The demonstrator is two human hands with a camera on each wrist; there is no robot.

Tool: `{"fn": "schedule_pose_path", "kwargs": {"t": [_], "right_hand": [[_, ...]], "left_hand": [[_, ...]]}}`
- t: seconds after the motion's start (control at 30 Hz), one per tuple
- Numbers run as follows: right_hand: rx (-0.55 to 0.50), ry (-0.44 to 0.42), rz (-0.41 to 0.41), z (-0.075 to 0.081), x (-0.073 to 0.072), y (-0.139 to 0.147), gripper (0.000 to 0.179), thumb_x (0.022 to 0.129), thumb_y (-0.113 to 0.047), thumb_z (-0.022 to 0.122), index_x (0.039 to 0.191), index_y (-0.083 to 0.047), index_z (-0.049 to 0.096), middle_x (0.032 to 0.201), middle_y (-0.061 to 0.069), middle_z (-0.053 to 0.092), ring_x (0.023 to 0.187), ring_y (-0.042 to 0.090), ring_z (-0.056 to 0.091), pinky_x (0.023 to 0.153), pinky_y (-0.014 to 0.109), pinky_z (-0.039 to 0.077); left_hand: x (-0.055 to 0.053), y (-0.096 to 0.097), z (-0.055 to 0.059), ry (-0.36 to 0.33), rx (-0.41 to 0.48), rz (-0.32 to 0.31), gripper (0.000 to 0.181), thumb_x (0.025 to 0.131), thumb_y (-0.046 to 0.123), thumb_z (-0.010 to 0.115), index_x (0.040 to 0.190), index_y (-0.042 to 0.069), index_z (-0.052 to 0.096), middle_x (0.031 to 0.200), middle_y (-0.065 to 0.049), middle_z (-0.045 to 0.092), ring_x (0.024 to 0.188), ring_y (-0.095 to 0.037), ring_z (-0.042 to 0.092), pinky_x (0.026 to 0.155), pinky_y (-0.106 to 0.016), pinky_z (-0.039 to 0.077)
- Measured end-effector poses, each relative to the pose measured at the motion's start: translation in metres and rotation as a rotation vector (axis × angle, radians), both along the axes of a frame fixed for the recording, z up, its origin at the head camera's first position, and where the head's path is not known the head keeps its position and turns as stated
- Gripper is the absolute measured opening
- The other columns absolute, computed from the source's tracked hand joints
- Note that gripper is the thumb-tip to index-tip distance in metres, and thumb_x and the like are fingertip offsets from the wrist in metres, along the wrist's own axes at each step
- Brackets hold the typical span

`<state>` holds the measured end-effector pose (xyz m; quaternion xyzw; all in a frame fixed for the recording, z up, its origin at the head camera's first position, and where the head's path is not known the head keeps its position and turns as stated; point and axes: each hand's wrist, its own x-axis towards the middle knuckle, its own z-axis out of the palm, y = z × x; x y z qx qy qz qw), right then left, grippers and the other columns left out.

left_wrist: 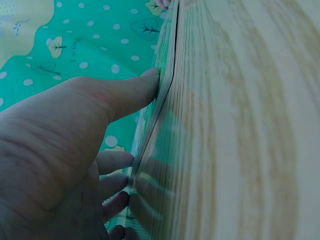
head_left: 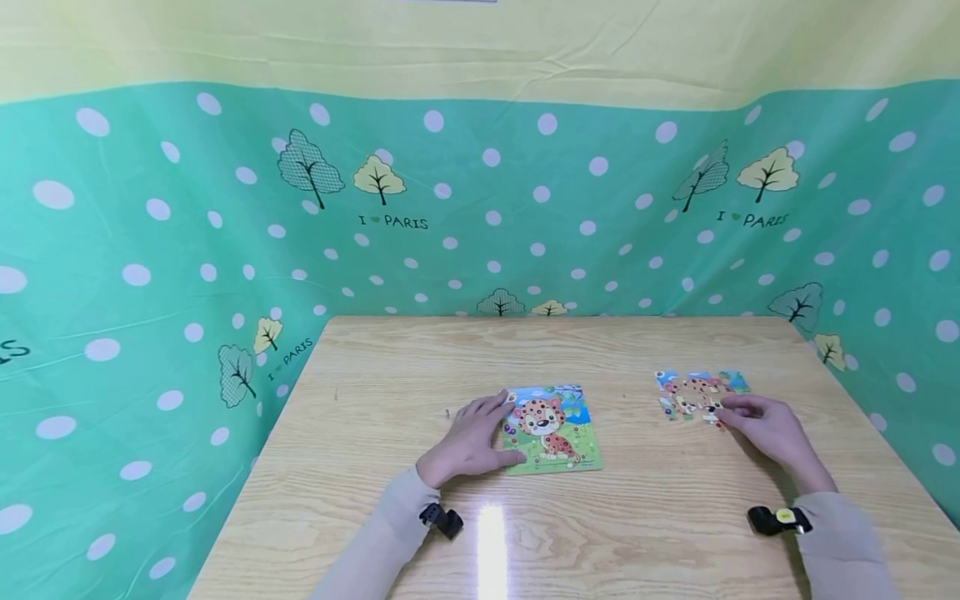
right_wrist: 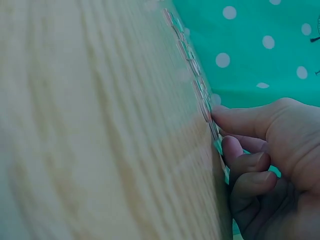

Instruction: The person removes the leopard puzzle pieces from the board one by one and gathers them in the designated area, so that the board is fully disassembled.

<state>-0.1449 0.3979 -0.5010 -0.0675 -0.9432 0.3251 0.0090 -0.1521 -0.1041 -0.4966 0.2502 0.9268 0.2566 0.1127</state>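
Note:
A square picture board (head_left: 555,437) with a spotted cartoon leopard cub on green grass lies on the wooden table. My left hand (head_left: 472,437) rests at its left side, thumb on the lower left corner and fingers spread along the upper left. In the left wrist view the thumb (left_wrist: 135,90) presses the board's edge. To the right lie puzzle pieces (head_left: 686,396) forming part of a similar leopard picture, with gaps between some. At their lower right, my right hand (head_left: 768,429) pinches a puzzle piece between thumb and forefinger, mostly hidden by the fingertips; its other fingers are curled.
The light wood table (head_left: 360,467) ends at a green dotted cloth (head_left: 450,208) hanging behind and at the sides. A tiny bit (head_left: 447,413) lies left of the board. Both wrists wear black straps with small cameras.

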Motion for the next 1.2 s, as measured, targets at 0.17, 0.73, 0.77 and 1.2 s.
{"fn": "schedule_pose_path", "kwargs": {"t": [0.17,0.73,0.77,1.2], "right_hand": [[-0.004,-0.002,-0.001,0.000,-0.001,0.000,0.058,0.105,-0.043,0.065,0.132,0.008,0.067,0.125,0.033,0.069,0.108,0.040,0.065,0.080,0.036,0.046],[-0.142,0.047,-0.141,0.008,0.001,-0.020,0.059,0.108,-0.048,0.059,0.143,-0.001,0.065,0.140,0.029,0.065,0.112,0.021,0.060,0.072,0.015,0.045],[-0.147,0.058,-0.139,0.009,0.001,-0.024,0.058,0.108,-0.048,0.059,0.142,-0.001,0.066,0.140,0.028,0.065,0.110,0.016,0.059,0.072,0.014,0.045],[-0.155,0.160,0.066,0.011,-0.012,-0.081,0.039,0.105,-0.034,0.069,0.125,-0.001,0.076,0.128,0.023,0.073,0.094,-0.015,0.052,0.078,0.009,0.049]], "left_hand": [[0.000,0.000,0.001,0.003,0.002,0.004,0.093,0.093,0.057,0.074,0.166,0.012,0.039,0.178,-0.009,0.025,0.162,-0.037,0.027,0.132,-0.061,0.021],[0.001,0.001,-0.001,0.007,-0.005,-0.002,0.096,0.092,0.060,0.074,0.166,0.012,0.038,0.178,-0.009,0.025,0.161,-0.037,0.028,0.132,-0.062,0.021],[0.001,0.001,-0.001,0.007,-0.005,-0.002,0.096,0.092,0.060,0.074,0.166,0.012,0.038,0.178,-0.009,0.025,0.161,-0.037,0.028,0.132,-0.062,0.022],[0.000,0.000,0.000,0.003,0.003,-0.004,0.095,0.092,0.060,0.073,0.166,0.012,0.038,0.178,-0.009,0.025,0.162,-0.038,0.027,0.132,-0.062,0.020]]}}
